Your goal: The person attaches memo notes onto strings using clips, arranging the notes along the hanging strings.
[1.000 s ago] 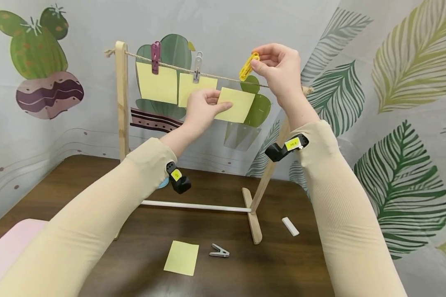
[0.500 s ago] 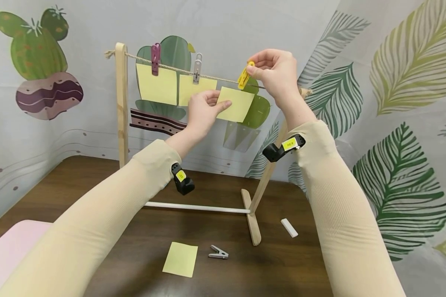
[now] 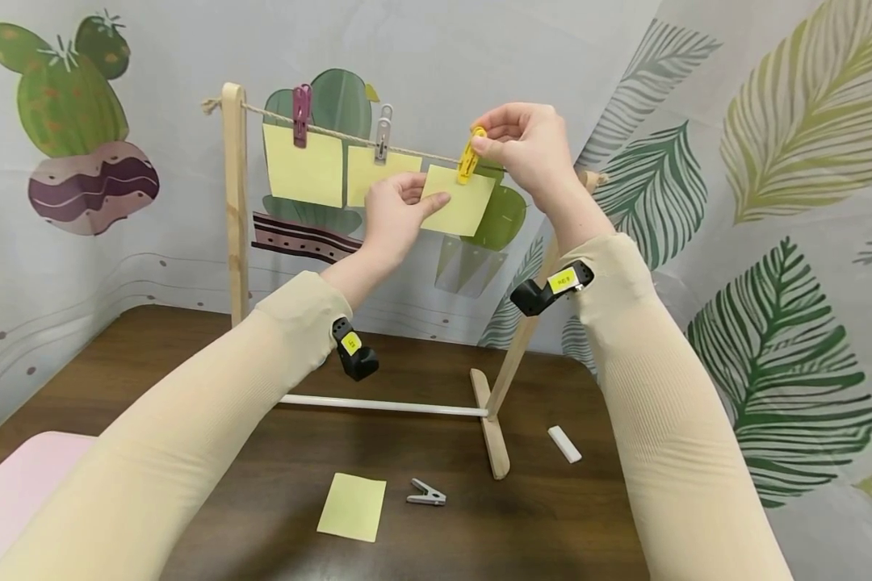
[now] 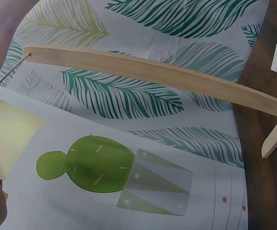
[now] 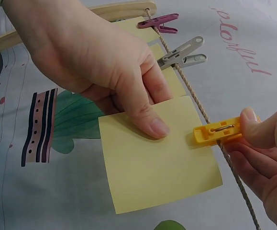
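My left hand [image 3: 394, 216] pinches a yellow sticky note [image 3: 459, 211] by its left side, thumb in front, at the rope [image 5: 192, 91]. With thumb and fingers my right hand [image 3: 534, 149] grips a yellow clothespin [image 3: 468, 160], whose tip overlaps the note's top edge. In the right wrist view the clothespin [image 5: 217, 131] lies across the rope and over the note's edge. Left of my hands, two more notes hang from the rope, one under a purple clothespin [image 3: 301, 115], the other under a grey clothespin [image 3: 383, 133] and partly hidden by my left hand.
A wooden stand [image 3: 234, 202] holds the rope, with a white bar [image 3: 385, 406] low between its posts. On the brown table [image 3: 262, 508] lie a sticky note [image 3: 352, 507], a grey clothespin [image 3: 426, 492] and a white block [image 3: 564, 444]. A pink surface [image 3: 29, 484] is at left.
My right hand has moved down and left, bringing the yellow clothespin from above the rope onto the top edge of the note. My left hand keeps holding the note nearly in place.
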The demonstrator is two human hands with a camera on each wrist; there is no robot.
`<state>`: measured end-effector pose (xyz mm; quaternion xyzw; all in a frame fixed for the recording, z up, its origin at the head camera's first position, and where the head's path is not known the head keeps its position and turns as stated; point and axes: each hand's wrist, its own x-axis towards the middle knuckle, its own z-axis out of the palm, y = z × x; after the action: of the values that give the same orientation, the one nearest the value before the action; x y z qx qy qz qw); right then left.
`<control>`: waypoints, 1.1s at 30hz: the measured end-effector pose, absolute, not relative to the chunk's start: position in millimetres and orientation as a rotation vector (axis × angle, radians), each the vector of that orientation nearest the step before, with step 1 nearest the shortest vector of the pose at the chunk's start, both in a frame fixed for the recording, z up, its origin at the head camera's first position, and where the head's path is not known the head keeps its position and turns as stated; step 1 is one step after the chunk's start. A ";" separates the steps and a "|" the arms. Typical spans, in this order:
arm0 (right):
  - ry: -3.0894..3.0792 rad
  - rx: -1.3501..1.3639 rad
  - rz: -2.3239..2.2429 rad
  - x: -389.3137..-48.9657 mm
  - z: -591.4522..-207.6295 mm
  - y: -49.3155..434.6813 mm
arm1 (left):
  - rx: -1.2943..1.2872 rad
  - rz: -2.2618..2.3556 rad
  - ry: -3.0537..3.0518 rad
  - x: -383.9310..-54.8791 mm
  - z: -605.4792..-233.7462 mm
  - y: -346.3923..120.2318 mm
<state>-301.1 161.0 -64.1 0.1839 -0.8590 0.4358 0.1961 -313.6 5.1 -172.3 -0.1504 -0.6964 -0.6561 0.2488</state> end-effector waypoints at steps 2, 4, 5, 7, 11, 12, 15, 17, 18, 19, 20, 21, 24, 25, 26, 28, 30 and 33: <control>-2.427 0.521 1.197 -301.1 -63.9 160.3 | -0.404 -1.793 -1.904 -312.9 -171.8 4.8; -2.453 0.528 1.184 -301.0 -63.5 159.6 | -0.399 -1.800 -1.911 -312.5 -171.5 4.6; -2.466 0.534 1.181 -300.9 -63.4 159.3 | -0.398 -1.804 -1.913 -312.3 -171.5 4.4; -2.491 0.547 1.175 -300.5 -63.2 158.9 | -0.393 -1.806 -1.919 -311.7 -171.4 4.0; -2.522 0.575 1.185 -299.0 -63.4 158.6 | -0.394 -1.812 -1.926 -310.3 -171.1 3.2; -2.526 0.582 1.186 -298.6 -63.5 158.7 | -0.394 -1.812 -1.928 -310.0 -171.0 3.0; -2.532 0.605 1.194 -297.2 -64.2 159.1 | -0.396 -1.817 -1.928 -309.7 -171.1 2.5; -2.531 0.623 1.197 -296.7 -65.1 159.8 | -0.396 -1.814 -1.930 -309.7 -171.2 2.1; -2.530 0.628 1.203 -296.8 -65.6 160.0 | -0.394 -1.812 -1.932 -309.6 -171.3 2.0; -2.527 0.633 1.209 -296.8 -66.0 160.1 | -0.393 -1.810 -1.934 -309.6 -171.5 1.8; -2.523 0.637 1.215 -297.2 -66.5 160.2 | -0.392 -1.810 -1.937 -309.7 -171.8 1.5; -2.519 0.639 1.221 -297.4 -67.0 160.3 | -0.392 -1.813 -1.940 -310.0 -172.1 1.3; -2.508 0.639 1.230 -298.5 -68.3 160.3 | -0.392 -1.819 -1.951 -309.7 -173.5 0.5; -2.505 0.635 1.230 -298.5 -68.7 160.4 | -0.395 -1.822 -1.954 -309.7 -174.2 0.1; -2.501 0.631 1.227 -298.7 -69.1 160.7 | -0.395 -1.825 -1.956 -309.8 -174.8 -0.2; -2.495 0.621 1.217 -298.8 -69.4 161.3 | -0.395 -1.830 -1.958 -309.3 -176.1 -0.9; -2.489 0.605 1.209 -298.5 -69.5 161.7 | -0.393 -1.831 -1.957 -309.5 -178.0 -1.7; -2.481 0.589 1.209 -298.4 -69.6 162.1 | -0.383 -1.845 -1.953 -310.2 -181.9 -2.5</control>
<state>-298.4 162.1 -69.6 0.2060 -0.8680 0.4230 0.1589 -310.2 -2.5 -181.9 -0.1378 -0.7033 -0.6644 0.2120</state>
